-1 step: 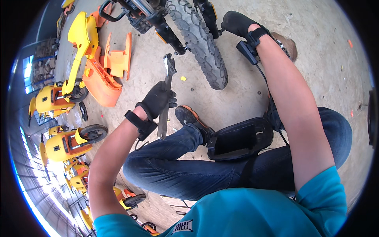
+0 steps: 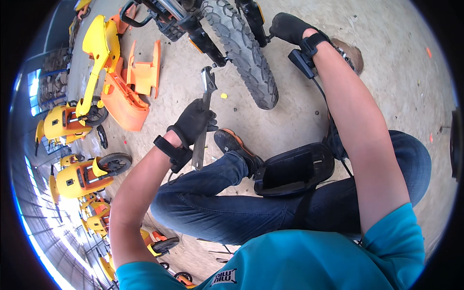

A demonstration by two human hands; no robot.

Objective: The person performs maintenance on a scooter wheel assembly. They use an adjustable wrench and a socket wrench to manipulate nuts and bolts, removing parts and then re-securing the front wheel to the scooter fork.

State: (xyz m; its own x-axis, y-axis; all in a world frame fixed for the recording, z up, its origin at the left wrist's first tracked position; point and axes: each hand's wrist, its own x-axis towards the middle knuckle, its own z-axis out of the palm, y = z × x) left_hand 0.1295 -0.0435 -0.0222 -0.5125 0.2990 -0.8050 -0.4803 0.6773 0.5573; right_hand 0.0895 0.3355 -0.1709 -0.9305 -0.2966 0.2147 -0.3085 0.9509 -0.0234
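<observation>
My left hand (image 2: 193,121), in a black glove, is closed around the handle of a metal adjustable wrench (image 2: 208,84). The wrench's head points up, just below the lower end of the left fork leg (image 2: 205,46); I cannot tell whether it touches. A knobbly front tyre (image 2: 246,58) stands between the two fork legs. On its right side, my right hand (image 2: 290,29), also gloved in black, is at the lower end of the right fork leg (image 2: 252,21). Its fingers are curled in around something at the axle end that I cannot make out.
Yellow (image 2: 99,43) and orange body panels (image 2: 126,104) lie on the concrete floor to the left. Several yellow scooters (image 2: 72,181) stand beyond them. A black case (image 2: 295,169) rests at my folded legs. A yellow cap-like piece (image 2: 224,96) lies near the tyre.
Almost nothing differs; the wrench head and my left hand have shifted very slightly. My right hand stays at the right fork leg.
</observation>
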